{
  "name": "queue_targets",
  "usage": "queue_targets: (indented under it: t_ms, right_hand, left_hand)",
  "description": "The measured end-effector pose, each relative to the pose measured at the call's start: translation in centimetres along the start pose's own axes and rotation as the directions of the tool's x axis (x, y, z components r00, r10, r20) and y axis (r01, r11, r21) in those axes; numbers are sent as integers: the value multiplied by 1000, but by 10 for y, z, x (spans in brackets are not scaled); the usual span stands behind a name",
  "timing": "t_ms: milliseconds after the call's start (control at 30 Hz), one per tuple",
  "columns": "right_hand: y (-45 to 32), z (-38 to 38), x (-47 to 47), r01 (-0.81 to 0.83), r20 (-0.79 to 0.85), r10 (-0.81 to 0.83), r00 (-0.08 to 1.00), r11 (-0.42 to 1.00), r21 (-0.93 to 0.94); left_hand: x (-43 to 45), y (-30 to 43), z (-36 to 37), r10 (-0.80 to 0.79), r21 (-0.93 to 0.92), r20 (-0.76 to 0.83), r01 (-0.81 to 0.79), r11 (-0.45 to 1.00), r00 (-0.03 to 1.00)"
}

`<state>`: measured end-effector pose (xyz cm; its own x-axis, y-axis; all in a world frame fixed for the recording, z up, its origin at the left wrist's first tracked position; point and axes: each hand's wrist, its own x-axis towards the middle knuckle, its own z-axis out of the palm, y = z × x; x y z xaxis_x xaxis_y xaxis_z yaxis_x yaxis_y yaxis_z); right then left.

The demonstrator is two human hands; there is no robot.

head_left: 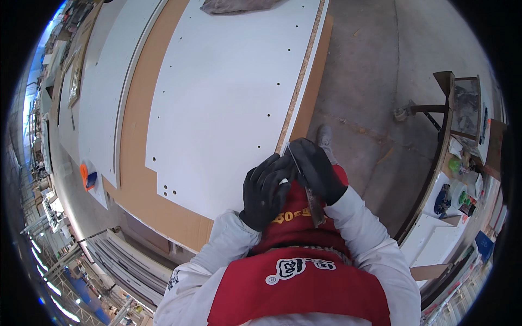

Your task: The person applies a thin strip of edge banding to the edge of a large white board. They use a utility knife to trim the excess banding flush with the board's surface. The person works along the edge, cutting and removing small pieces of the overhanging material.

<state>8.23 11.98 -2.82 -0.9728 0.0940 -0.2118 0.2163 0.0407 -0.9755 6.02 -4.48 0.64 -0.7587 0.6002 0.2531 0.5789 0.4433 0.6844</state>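
My right hand (314, 167), in a black glove, grips a long flat metal tool (315, 205) that looks like a file. One end of the tool reaches the near right corner of a white-faced particleboard panel (216, 102); the other hangs over my red apron (297, 281). Beside it, my black-gloved left hand (267, 191) rests at the same corner, fingers bent toward the edge. A small white spot shows on this glove. Whether the left fingers pinch anything is hidden. The panel has drilled holes along both long sides and a bare chipboard edge (299, 79) on the right.
Brown cardboard (140, 85) lies beneath the panel. Another white panel (107, 93) lies to the left, near an orange-and-blue object (86, 178). Grey cloth (236, 6) sits at the far end. A cluttered bench (432, 228) stands right, across the concrete floor (367, 81).
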Motion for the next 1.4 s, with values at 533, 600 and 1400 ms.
queue_targets:
  t_ms: [533,600,1400]
  right_hand:
    - [-32,-23,9,-438,287,378,880,880,185]
    - [-37,-22,7,-459,328,397,857,878,136]
    - [-56,-21,3,-523,362,459,812,847,99]
  left_hand:
    - [-4,0,0,-1,-41,-2,1,999,1000]
    - [-7,-5,0,0,-48,23,1,999,1000]
    - [-8,-7,-1,-30,-114,-47,25,993,998]
